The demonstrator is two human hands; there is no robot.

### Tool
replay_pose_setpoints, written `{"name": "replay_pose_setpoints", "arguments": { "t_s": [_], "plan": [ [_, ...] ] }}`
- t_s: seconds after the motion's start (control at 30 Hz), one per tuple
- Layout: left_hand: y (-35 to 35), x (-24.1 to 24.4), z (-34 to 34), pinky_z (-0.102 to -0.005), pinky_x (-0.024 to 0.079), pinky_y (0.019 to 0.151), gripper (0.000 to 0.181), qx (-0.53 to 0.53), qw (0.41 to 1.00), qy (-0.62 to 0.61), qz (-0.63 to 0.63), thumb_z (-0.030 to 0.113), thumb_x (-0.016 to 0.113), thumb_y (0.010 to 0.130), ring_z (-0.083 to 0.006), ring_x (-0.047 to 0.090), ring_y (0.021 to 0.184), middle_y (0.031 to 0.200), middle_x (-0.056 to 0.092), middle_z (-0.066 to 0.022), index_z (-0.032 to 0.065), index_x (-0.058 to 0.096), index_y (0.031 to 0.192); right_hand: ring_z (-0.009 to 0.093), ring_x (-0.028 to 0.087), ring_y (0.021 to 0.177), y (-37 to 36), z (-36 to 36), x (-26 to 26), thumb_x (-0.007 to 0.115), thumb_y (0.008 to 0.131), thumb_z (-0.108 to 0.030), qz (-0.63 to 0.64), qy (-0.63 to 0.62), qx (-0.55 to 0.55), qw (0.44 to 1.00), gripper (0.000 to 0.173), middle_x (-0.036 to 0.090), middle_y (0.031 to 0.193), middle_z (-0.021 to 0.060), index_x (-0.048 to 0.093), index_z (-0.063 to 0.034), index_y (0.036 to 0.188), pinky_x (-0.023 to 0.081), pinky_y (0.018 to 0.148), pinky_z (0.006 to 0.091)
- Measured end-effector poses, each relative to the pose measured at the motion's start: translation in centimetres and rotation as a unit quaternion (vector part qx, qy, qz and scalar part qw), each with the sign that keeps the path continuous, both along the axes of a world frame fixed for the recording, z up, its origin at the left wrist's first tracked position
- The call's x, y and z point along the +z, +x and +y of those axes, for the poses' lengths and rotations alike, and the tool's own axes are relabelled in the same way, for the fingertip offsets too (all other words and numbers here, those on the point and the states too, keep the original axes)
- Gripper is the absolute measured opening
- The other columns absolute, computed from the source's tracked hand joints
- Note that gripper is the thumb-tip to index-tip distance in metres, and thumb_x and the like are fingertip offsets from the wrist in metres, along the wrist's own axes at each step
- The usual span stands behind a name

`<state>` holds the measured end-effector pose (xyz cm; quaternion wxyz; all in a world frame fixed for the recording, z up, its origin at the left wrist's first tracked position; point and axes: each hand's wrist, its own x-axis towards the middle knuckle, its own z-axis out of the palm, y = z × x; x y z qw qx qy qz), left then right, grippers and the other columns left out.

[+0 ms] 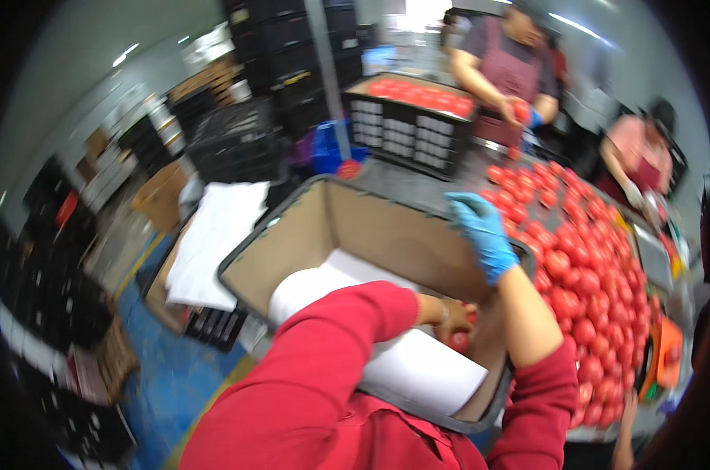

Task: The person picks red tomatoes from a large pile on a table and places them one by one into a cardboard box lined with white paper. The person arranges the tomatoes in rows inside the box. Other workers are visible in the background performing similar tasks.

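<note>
A deep crate with a dark rim (384,198) and brown lining stands before me, with white paper sheets (425,367) inside. My bare left hand (451,322) reaches down into its right part, fingers curled round a red tomato (459,341); another tomato (471,312) shows beside it. My right hand (483,235), in a blue glove, is over the crate's far right rim, with nothing seen in its fingers. To the right of the crate lies a large heap of tomatoes (587,282) on a table.
Beyond stands a black crate (399,138) filled with tomatoes. Behind the table a person (502,64) holds a tomato; another person (640,153) works farther right. White sheets (214,235) lie on a box at left. An orange container (663,358) sits beyond the heap, and someone's hand (628,411) shows below it.
</note>
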<state>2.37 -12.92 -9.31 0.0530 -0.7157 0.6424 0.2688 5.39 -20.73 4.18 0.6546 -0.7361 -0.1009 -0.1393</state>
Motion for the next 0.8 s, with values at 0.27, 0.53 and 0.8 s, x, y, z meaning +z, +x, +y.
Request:
{"name": "replay_pose_setpoints", "arguments": {
  "t_s": [0.27,0.53,0.8],
  "plan": [
    [0.6,2.1,3.2,-0.0447,0.048,0.084,0.084,0.247,0.956,-0.112,0.115,0.048,0.079,0.05,-0.0355,0.05,0.106,0.135,0.025,-0.0176,0.0176,0.051,0.123,0.006,0.056,0.063,0.0,-0.1,-0.5,0.057,0.088,-0.019,0.09,0.0,0.039,0.995,0.021,0.063,0.089,0.0013,0.061,-0.0091,0.107,0.039,0.052,0.0186],
    [-0.4,10.4,11.1,-0.0391,0.052,0.062,0.069,0.42,0.562,-0.229,0.675,0.046,0.069,0.069,-0.0271,0.059,0.09,0.111,0.054,-0.012,0.0168,0.041,0.124,0.009,0.055,0.086,-2.0,1.8,2.2,0.05,0.092,-0.039,0.095,-0.01,0.124,0.988,0.038,0.062,0.096,0.0,0.06,-0.0073,0.11,0.041,0.077,0.0244],
    [0.5,16.7,19.1,-0.0465,0.047,0.079,0.072,0.365,0.419,-0.331,0.763,0.058,0.062,0.072,-0.0332,0.055,0.102,0.116,0.051,-0.0173,0.0103,0.047,0.124,0.019,0.053,0.107,-4.5,5.6,3.7,0.038,0.092,-0.053,0.228,0.102,0.342,0.906,0.063,0.048,0.128,0.0082,0.035,-0.0081,0.136,0.05,0.08,0.0338]
  ]
}}
